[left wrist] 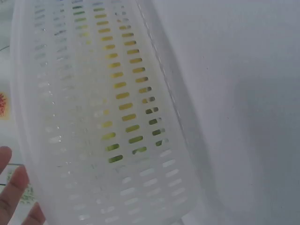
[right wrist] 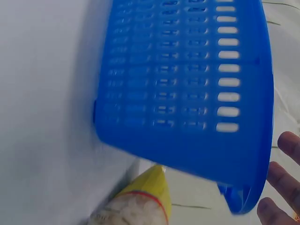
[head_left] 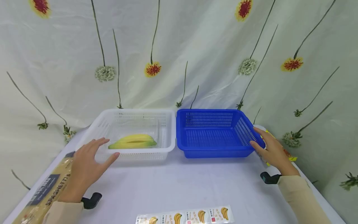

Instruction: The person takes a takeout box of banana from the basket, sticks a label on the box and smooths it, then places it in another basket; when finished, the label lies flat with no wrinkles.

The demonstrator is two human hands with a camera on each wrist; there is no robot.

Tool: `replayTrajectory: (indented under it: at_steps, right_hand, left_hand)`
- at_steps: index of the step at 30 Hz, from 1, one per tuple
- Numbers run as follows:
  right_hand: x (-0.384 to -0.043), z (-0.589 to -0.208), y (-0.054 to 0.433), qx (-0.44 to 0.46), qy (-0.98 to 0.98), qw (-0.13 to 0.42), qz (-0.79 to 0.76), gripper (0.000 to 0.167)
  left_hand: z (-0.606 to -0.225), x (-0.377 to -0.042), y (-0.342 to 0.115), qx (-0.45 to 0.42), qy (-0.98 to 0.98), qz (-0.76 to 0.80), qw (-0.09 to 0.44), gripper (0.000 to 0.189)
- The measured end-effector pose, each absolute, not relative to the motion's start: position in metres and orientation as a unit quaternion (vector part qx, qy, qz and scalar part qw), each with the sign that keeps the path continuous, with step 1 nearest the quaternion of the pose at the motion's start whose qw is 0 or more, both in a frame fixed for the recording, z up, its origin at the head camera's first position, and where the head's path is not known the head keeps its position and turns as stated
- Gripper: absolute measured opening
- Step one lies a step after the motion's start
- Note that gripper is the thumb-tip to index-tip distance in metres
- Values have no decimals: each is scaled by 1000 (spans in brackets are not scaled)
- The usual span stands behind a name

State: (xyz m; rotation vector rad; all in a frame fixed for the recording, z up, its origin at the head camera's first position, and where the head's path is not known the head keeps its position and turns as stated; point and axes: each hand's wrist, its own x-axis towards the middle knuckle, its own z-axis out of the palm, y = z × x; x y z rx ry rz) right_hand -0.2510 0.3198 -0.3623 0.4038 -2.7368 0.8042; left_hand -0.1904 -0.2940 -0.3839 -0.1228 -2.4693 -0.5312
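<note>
A white slotted plastic basket (head_left: 156, 150) holds green-tipped yellow bananas (head_left: 134, 141) and a clear plastic box (head_left: 152, 123). My left hand (head_left: 89, 161), thumb and fingers spread apart, is at the basket's front left corner. In the left wrist view, its fingertips (left wrist: 16, 185) show just beyond the rim. On the right stands a blue slotted basket (head_left: 215, 153) with nothing in it. My right hand (head_left: 272, 151) is at its right rim, thumb in front and fingers reaching along the side. The right wrist view has those fingertips (right wrist: 281, 180) close by the rim.
A spaghetti packet (head_left: 51, 186) lies along the table's left side. Behind the right hand is a yellow-edged packet (head_left: 291, 158), partly hidden. A strip of banana-picture stickers (head_left: 184, 216) lies at the front edge. A flowered cloth (head_left: 173, 46) hangs behind the baskets.
</note>
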Motion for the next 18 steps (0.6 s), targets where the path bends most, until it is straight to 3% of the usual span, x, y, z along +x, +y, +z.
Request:
replayTrajectory:
  at_steps: [13, 18]
  right_hand:
    - [-274, -347, 283, 170, -915, 108, 350, 63]
    - [-284, -342, 266, 204, -903, 117, 359, 58]
  left_hand:
    - [-397, -222, -291, -87, -900, -218, 367, 37]
    - [-407, -229, -294, -91, -884, -212, 406, 32]
